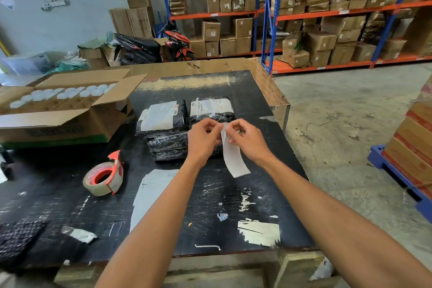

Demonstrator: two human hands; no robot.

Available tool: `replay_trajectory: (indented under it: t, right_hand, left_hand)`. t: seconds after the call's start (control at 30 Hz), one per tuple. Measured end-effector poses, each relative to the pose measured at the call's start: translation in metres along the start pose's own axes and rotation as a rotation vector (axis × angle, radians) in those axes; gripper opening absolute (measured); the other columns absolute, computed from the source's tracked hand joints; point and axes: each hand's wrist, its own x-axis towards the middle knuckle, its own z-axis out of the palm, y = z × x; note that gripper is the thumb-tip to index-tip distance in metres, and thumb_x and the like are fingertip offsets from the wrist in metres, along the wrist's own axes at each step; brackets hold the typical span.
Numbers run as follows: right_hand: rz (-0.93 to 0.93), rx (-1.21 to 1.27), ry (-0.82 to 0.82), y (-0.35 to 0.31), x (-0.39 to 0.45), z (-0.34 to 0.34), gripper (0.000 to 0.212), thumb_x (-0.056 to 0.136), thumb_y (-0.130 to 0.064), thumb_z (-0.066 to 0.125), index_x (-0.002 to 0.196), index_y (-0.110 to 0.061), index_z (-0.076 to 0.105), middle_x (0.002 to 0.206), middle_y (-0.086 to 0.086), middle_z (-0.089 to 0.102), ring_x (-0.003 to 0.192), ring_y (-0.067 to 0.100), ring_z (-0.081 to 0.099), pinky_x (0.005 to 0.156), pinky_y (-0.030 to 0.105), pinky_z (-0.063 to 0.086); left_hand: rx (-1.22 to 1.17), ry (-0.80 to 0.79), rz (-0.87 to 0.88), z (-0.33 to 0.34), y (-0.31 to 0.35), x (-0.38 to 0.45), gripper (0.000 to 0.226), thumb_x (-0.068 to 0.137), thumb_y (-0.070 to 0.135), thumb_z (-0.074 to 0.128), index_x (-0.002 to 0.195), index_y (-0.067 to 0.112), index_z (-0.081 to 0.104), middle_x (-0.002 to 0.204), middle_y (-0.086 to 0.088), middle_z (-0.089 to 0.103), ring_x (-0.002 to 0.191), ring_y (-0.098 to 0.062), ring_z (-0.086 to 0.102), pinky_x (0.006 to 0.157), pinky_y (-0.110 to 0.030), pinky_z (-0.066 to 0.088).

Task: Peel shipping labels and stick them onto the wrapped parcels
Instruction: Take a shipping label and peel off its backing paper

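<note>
Label peeling: my left hand (203, 136) and right hand (246, 138) each pinch the top edge of a white label (234, 156) above the black parcels (187, 121) mid-table; I should part backing from sticker slowly, keeping the adhesive off my fingers.

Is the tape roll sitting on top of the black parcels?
No, the tape roll sits on the black table, off to the left of the wrapped parcels.
</note>
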Motion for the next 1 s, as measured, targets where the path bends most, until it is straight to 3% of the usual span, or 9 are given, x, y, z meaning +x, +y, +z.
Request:
replay_trajectory:
  t: [0.27,0.43,0.57,0.7,0.9,1.0]
  right_hand:
    - [-0.01,-0.042,0.019,-0.002,0.002,-0.001,0.01,0.096,-0.032,0.067,0.093,-0.024,0.071,0.079,0.001,0.074,0.072,0.01,0.069,0.081,0.036,0.059]
    - [0.122,-0.046,0.154,-0.003,0.005,0.004,0.015,0.098,-0.022,0.055,0.089,-0.019,0.067,0.072,-0.002,0.07,0.069,0.008,0.066,0.079,0.037,0.057]
    - [0.259,0.041,0.256,-0.003,0.009,0.006,0.019,0.097,-0.023,0.048,0.09,-0.013,0.063,0.07,-0.002,0.068,0.076,0.016,0.066,0.087,0.046,0.056]
    - [0.201,0.012,0.169,-0.005,0.009,0.006,0.014,0.1,-0.025,0.053,0.095,-0.018,0.064,0.08,-0.001,0.071,0.073,0.011,0.068,0.08,0.038,0.057]
    - [0.177,0.007,0.03,-0.006,0.008,0.007,0.019,0.103,-0.03,0.053,0.103,-0.014,0.064,0.092,0.001,0.071,0.079,0.013,0.07,0.068,0.025,0.051]
    - [0.2,0.029,0.023,-0.007,0.007,0.005,0.018,0.102,-0.026,0.052,0.103,-0.013,0.064,0.087,0.0,0.069,0.075,0.011,0.066,0.069,0.025,0.048]
  left_hand:
    - [0.033,-0.047,0.034,-0.001,0.004,-0.003,0.01,0.095,0.016,0.068,0.092,0.007,0.072,0.083,-0.009,0.074,0.074,-0.022,0.074,0.061,-0.026,0.061]
    - [0.13,-0.053,0.15,0.001,0.0,-0.004,0.013,0.097,0.016,0.064,0.09,0.007,0.069,0.077,-0.007,0.073,0.066,-0.016,0.074,0.063,-0.033,0.064]
    - [0.06,0.026,0.069,0.004,-0.003,-0.003,0.016,0.099,0.018,0.059,0.092,0.009,0.068,0.077,-0.009,0.073,0.068,-0.017,0.075,0.068,-0.037,0.065]
    - [-0.124,-0.044,-0.037,0.006,0.004,-0.004,0.02,0.098,0.029,0.063,0.106,0.012,0.07,0.093,-0.009,0.075,0.077,-0.018,0.077,0.074,-0.032,0.064]
    - [-0.087,0.011,-0.054,0.009,0.005,-0.002,0.016,0.096,0.018,0.065,0.1,0.006,0.075,0.082,-0.011,0.077,0.069,-0.016,0.076,0.057,-0.021,0.058]
    - [-0.141,0.004,-0.094,0.01,0.002,-0.001,0.017,0.098,0.015,0.06,0.099,0.005,0.074,0.082,-0.012,0.077,0.075,-0.024,0.077,0.06,-0.027,0.06]
